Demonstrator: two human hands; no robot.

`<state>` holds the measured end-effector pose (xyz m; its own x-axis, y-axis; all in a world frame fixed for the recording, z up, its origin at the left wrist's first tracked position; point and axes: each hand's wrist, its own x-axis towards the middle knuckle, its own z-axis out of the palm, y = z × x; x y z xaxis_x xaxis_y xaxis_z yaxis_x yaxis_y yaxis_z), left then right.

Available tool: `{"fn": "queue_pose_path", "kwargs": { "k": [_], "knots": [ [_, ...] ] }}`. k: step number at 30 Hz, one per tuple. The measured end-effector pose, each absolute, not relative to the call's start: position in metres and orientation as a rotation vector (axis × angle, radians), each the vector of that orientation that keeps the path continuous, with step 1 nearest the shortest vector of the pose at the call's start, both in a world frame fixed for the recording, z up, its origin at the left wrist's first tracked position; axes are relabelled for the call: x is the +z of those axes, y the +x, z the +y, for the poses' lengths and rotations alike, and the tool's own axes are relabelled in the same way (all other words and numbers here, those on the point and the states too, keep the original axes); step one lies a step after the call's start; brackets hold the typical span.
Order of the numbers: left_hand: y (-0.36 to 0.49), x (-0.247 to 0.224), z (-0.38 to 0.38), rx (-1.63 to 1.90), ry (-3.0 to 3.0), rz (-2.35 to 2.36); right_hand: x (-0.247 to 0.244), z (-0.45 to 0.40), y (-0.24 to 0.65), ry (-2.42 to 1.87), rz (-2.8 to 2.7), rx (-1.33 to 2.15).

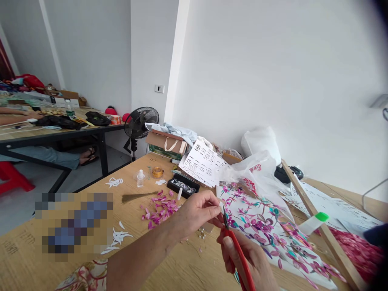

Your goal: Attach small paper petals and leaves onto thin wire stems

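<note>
My right hand [247, 258] is wrapped round the red handles of a pair of scissors [239, 250]. The dark blades point up and away, their tips beside the fingertips of my left hand [201, 212]. Between thumb and fingers, my left hand pinches a small white piece [221, 207], mostly hidden by the fingers and blades. Just left of that hand lies a heap of pink petals [159, 208]. A sheet covered with pink, purple and teal flower pieces [260, 226] spreads out to the right of the scissors. Small beads [201, 233] lie on the table below the left hand.
White cut-out petals [118, 238] lie left on the wooden table [133, 266]. Behind are a black tray [183, 185], a clear bottle [140, 178], gold wire [157, 172] and printed sheets [203, 161]. A wooden strip [321, 226] crosses the right side. Another person's arm [18, 115] shows far left.
</note>
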<state>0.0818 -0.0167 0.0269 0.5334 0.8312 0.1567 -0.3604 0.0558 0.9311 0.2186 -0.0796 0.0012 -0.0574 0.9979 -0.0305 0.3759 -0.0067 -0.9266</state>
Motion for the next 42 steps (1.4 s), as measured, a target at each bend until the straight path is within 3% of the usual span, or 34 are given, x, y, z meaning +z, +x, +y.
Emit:
{"fn": "queue_pose_path", "kwargs": {
  "k": [13, 42],
  "knots": [
    [0.084, 0.021, -0.014, 0.975, 1.183, 0.443, 0.0, -0.079, 0.216, -1.524, -1.447, 1.078],
    [0.084, 0.022, -0.015, 0.967, 1.153, 0.465, -0.016, -0.076, 0.218, -1.599, -1.466, 0.765]
  ]
}}
